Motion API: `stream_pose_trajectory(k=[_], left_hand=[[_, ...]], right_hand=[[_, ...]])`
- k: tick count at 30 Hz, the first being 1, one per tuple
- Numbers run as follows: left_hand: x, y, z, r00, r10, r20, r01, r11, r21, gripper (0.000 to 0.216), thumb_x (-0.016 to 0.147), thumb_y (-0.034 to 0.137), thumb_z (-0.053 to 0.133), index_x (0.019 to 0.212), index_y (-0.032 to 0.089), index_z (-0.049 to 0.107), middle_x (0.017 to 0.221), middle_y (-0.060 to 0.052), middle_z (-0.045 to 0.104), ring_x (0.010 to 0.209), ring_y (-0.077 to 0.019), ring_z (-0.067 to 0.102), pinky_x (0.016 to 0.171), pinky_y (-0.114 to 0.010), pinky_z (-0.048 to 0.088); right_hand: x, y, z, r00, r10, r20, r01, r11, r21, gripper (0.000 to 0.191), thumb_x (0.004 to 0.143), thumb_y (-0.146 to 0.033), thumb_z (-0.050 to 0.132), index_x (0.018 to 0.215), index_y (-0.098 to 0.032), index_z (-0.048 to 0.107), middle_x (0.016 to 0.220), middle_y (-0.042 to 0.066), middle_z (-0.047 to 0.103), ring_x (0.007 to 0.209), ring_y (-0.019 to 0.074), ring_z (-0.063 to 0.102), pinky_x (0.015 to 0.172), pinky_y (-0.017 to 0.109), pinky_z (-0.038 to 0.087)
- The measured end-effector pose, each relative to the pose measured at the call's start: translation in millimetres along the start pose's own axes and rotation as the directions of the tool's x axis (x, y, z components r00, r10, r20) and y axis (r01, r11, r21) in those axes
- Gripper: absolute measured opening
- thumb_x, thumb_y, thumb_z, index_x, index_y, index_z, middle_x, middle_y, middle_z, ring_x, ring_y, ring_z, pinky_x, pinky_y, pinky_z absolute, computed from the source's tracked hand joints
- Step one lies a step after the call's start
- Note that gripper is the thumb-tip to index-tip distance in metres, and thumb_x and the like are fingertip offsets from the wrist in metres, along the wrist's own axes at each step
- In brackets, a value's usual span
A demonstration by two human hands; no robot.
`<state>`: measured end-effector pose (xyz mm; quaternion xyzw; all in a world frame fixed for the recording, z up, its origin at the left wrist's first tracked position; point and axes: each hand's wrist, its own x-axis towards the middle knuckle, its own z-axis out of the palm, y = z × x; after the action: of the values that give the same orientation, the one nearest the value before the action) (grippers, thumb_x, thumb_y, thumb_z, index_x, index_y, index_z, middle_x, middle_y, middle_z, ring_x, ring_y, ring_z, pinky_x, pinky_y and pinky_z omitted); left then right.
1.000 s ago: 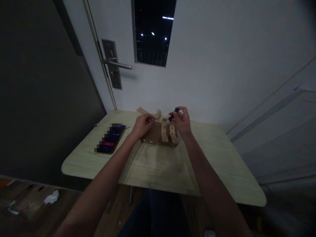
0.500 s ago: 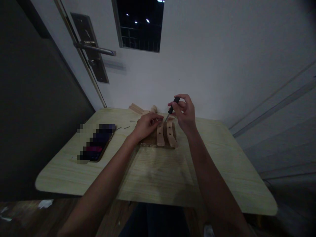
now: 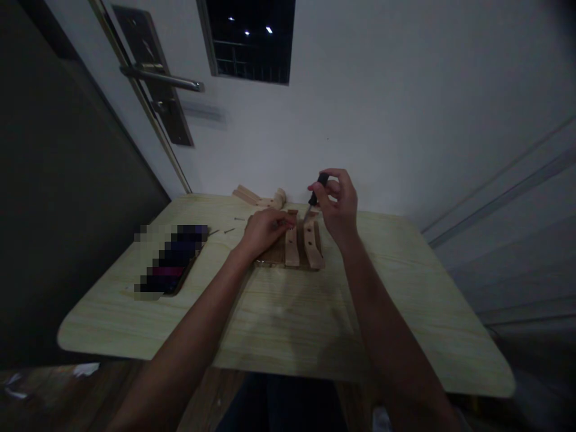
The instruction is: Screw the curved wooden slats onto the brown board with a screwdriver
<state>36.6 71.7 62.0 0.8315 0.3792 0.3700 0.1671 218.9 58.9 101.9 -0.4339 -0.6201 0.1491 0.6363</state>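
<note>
My right hand [image 3: 341, 204] is closed around the black handle of a screwdriver [image 3: 316, 187], its shaft slanting down and left towards the far end of two wooden pieces. My left hand [image 3: 265, 231] has its thumb and fingertips pressed together over the left wooden piece [image 3: 292, 249]; what they pinch, if anything, is too small to make out. Beside it lies the right wooden piece [image 3: 311, 246], bent and with dark holes along it. Both pieces rest on a brown board [image 3: 272, 255] on the pale table.
Several screws [image 3: 229, 230] lie left of my left hand. More wooden pieces [image 3: 256, 198] sit at the table's back edge against the white door. A phone [image 3: 173, 264], partly pixelated, lies on the left of the table [image 3: 279, 324]. A door handle [image 3: 162, 78] juts out above.
My left fingertips have drawn back and curled in, so the far end of the left wooden piece now shows. The screwdriver stays in my right hand, nearly in place. The view has shifted slightly.
</note>
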Motion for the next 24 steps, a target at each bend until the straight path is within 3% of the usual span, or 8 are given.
stream_pose_trajectory(k=[17,24], left_hand=[[0.8,-1.9,3.3,0.998,-0.058,0.020,0.057,0.997,0.043,0.008,0.085,0.024,0.066,0.088,0.022,0.073,0.090,-0.002,0.076,0.084,-0.0183,0.069,0.078,-0.029,0.050],[3.7,3.4,4.1,0.999,-0.030,0.036,0.028,0.998,0.057,0.020,0.083,0.029,0.069,0.100,0.020,0.074,0.085,-0.004,0.072,0.074,-0.0167,0.063,0.070,-0.027,0.046]], right_hand=[[-3.7,-1.7,8.7,0.999,0.014,0.047,-0.014,1.000,0.011,0.031,0.084,-0.044,0.065,0.104,-0.027,0.050,0.082,-0.002,0.065,0.069,0.0110,0.064,0.050,0.018,0.050],[-5.6,-3.8,8.8,0.998,0.011,0.066,-0.010,1.000,-0.018,0.030,0.084,-0.046,0.065,0.103,-0.027,0.051,0.082,-0.002,0.065,0.069,0.0108,0.064,0.049,0.017,0.049]])
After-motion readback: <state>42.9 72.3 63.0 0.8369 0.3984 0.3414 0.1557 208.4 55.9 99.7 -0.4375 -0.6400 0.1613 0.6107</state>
